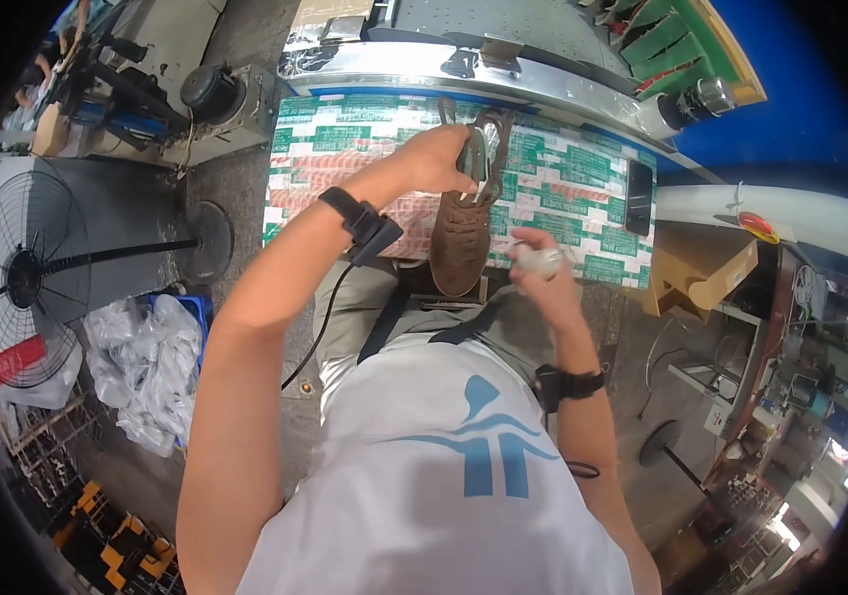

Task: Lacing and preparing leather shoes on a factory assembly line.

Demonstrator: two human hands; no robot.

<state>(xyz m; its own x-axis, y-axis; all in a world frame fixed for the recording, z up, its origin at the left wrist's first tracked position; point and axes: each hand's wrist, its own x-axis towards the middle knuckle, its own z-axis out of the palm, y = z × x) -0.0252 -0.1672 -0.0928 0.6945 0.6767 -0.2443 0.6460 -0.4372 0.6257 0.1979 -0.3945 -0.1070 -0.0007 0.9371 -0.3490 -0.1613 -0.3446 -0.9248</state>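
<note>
A brown lace-up shoe (461,243) lies in front of me with its toe toward my body, over the near edge of the table. My left hand (439,161) is closed at the shoe's opening, thumb and fingers gripping the collar and tongue area. Inside the opening something pale and shiny shows, too small to name. To the right of the toe my right hand (548,278) is raised, its fingers curled around a whitish translucent wad (541,261). Blur hides whether that wad is crumpled plastic or something else.
Green, white and red printed sheeting (583,169) covers the table. A black phone (639,196) lies at its right end. Behind runs a metal conveyor edge (384,61). A cardboard box (707,278) stands right; a fan (25,278) and a bin of clear plastic bags (146,367) stand left.
</note>
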